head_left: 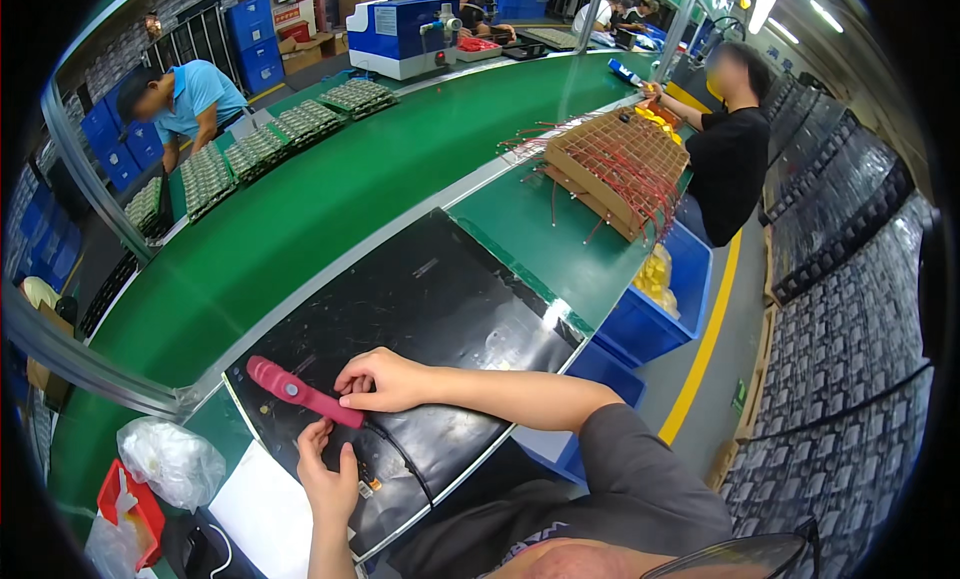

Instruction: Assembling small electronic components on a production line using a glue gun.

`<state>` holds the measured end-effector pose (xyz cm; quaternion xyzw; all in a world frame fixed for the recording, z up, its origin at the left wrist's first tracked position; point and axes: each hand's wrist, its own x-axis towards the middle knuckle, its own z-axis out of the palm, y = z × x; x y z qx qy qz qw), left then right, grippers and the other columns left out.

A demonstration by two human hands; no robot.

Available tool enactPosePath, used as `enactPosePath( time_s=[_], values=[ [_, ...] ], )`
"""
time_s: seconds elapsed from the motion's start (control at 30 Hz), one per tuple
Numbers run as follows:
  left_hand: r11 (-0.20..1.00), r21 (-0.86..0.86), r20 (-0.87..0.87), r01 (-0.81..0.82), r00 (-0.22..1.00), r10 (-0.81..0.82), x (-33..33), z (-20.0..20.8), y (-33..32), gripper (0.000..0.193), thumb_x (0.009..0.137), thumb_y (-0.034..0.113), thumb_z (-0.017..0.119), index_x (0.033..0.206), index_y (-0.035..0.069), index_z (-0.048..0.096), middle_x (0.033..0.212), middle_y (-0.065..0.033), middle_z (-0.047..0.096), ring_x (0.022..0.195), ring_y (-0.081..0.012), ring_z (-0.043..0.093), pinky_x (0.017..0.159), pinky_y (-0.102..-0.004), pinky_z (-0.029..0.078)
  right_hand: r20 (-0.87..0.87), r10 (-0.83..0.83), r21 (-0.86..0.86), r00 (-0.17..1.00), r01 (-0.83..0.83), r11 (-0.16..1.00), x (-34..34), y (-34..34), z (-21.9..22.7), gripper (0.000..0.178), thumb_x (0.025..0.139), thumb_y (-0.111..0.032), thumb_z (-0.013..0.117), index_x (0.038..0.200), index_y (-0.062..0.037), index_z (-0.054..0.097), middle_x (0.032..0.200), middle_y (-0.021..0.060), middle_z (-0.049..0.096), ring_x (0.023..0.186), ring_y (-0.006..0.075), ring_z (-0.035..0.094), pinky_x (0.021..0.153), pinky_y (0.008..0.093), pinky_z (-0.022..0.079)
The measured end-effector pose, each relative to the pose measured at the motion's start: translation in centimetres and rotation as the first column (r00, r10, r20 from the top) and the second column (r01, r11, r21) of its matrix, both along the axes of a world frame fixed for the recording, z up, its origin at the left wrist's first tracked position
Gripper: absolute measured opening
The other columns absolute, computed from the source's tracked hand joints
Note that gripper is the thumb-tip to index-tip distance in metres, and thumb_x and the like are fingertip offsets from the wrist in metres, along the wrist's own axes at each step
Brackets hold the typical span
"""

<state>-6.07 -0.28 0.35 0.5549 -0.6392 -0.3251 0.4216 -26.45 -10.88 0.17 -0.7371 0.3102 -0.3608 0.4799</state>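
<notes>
A pink wand-shaped handheld device (304,391) lies on a black mat, its rounded head toward the upper left and a round grey button on its body. From its lower end a black cord (402,459) curves toward the mat's front edge. My right hand (385,381) is closed at the lower part of the device, its curled fingers and thumb against the handle's side. Just below the handle's end is my left hand (328,479), with thumb and fingers apart; its fingertips are close to the handle, and whether they touch cannot be told.
The black mat (400,289) borders a green conveyor (300,219). A cardboard grid box with red wires (620,169) stands farther right, above blue bins (680,289). White paper (265,519), a plastic bag (172,462) and a red tray (148,514) sit left. Other people work beyond.
</notes>
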Motion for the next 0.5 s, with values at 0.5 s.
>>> enactPosePath(
  time_s=[0.5],
  values=[
    [1.0,0.009,0.001,-0.004,1.0,0.004,-0.08,0.12,0.08,0.044,0.083,0.0,0.065,0.124,-0.004,0.049,0.118,-0.0225,0.062,0.112,-0.0324,0.062,0.1,-0.0397,0.046,0.005,0.009,-0.001,1.0,-0.009,1.0,0.01,0.15,0.24,0.025,0.085,-0.014,0.074,0.099,0.0064,0.069,0.089,0.0148,0.069,0.076,0.0171,0.07,0.069,0.0276,0.056]
  ],
)
